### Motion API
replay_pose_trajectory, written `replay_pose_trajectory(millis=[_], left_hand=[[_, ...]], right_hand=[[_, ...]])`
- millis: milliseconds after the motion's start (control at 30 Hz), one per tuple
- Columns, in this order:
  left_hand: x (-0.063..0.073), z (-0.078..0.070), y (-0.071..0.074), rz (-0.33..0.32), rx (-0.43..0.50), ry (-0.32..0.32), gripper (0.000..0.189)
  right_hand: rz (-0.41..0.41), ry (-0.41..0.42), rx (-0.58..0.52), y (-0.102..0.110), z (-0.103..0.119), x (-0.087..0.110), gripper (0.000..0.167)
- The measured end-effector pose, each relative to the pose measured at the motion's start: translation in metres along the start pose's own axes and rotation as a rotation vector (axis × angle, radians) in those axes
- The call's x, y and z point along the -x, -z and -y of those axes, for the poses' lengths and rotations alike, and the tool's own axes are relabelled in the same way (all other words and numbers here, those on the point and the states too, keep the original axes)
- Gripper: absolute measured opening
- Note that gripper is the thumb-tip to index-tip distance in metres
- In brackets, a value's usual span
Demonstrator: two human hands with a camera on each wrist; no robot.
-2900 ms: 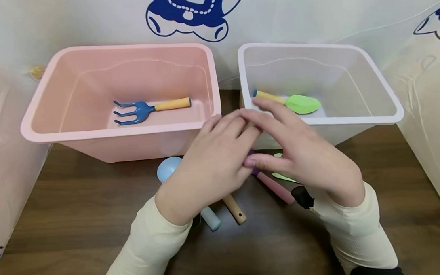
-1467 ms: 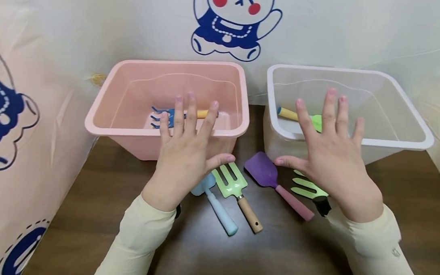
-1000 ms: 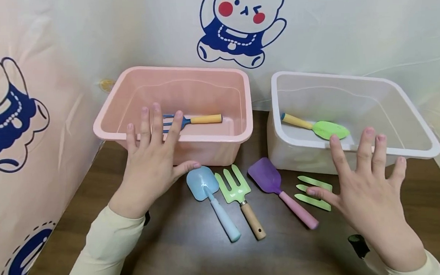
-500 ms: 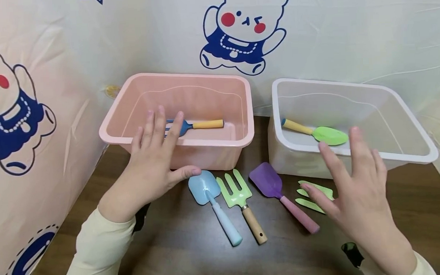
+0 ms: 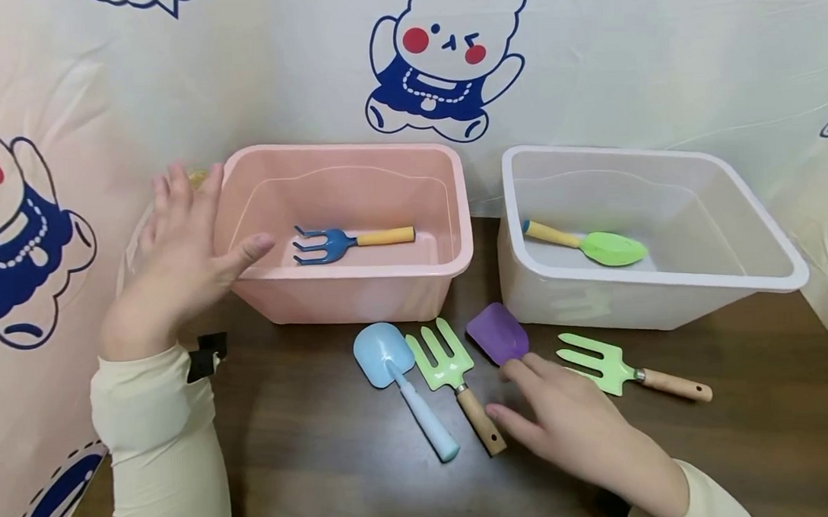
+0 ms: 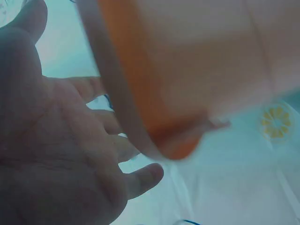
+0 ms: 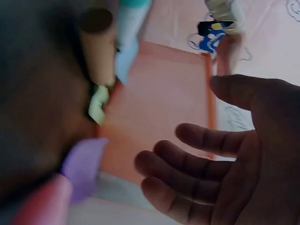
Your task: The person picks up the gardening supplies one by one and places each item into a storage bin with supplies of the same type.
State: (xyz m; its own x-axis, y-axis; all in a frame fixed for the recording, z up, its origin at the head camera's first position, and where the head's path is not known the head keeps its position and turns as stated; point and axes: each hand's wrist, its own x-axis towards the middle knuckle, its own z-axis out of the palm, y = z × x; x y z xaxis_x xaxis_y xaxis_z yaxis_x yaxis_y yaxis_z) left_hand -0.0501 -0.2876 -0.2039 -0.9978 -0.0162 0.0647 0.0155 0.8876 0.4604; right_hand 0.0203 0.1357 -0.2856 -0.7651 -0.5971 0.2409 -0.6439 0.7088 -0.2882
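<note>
Across the lower middle of the head view, on the brown surface (image 5: 311,460): four tools, counting one light-blue shovel (image 5: 414,401), one purple shovel (image 5: 497,335), one green fork (image 5: 452,373) just beside the light-blue shovel, and a second green fork (image 5: 616,369) farther right. At upper centre, one pink bin (image 5: 360,297); holds a single blue claw (image 5: 334,244), yellow handle to the right. At upper right, one white bin (image 5: 614,305); holds a single green trowel (image 5: 612,249), yellow handle to the left. At left, beside the pink bin, left hand (image 5: 177,255); spreads fairly straight fingers. Touching the rim or not: cannot tell. At lower right, over the purple shovel's handle, right hand (image 5: 577,420); bends fingers loosely, slightly apart.
</note>
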Motion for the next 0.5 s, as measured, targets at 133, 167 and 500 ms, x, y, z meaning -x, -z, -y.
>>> replay_pose_trajectory(millis=[133,167,500], left_hand=[[0.002,0.016,0.002,0.02,0.037,0.032,0.094],[0.002,0.018,0.002,0.031,0.057,0.033,0.094],[-0.005,0.024,-0.001,0.203,0.118,0.084,0.095]], right_hand=[[0.157,-0.048,0.028,-0.014,0.001,0.0,0.036],[0.18,-0.046,0.037,-0.017,0.0,0.001,0.038],[0.336,-0.002,0.086,-0.034,-0.008,0.005,0.039]])
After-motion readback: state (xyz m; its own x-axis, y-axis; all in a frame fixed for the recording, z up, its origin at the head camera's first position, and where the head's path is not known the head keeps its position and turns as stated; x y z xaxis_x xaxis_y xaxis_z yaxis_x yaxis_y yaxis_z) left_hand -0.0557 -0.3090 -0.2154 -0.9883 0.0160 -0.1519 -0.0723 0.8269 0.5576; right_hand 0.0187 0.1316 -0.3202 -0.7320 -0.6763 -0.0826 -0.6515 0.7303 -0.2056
